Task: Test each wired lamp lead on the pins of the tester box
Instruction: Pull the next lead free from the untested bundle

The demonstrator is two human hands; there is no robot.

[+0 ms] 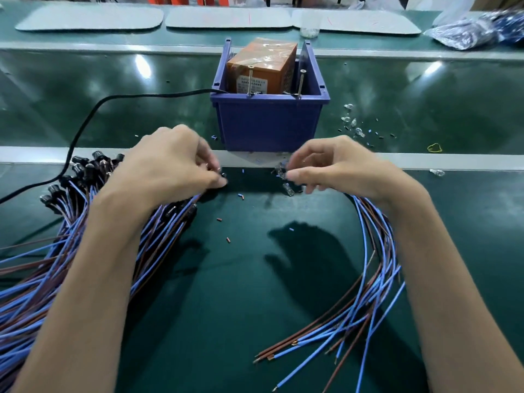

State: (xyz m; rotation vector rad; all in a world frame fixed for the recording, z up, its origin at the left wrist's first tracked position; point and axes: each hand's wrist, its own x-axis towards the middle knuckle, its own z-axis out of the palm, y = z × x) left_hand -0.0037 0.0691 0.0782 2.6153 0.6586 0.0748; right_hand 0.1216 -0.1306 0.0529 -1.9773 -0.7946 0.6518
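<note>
An orange tester box point(262, 68) stands in a blue bin point(269, 120) straight ahead, with two long metal screw pins point(250, 80) point(301, 83) rising at the bin's front rim. My left hand point(170, 163) pinches a black lamp socket at the head of a big pile of blue and brown leads point(56, 251). My right hand point(340, 168) pinches a small clear lamp, and a bundle of blue and brown leads point(374, 268) trails from under it toward me. Both hands hover over the mat just in front of the bin.
A black cable point(85, 123) runs from the bin to the left. Loose clear bulbs and small black bits point(357, 129) lie to the bin's right, beside a yellow rubber band point(434, 148). Grey mats point(226, 18) and plastic bags point(467, 29) sit at the far edge.
</note>
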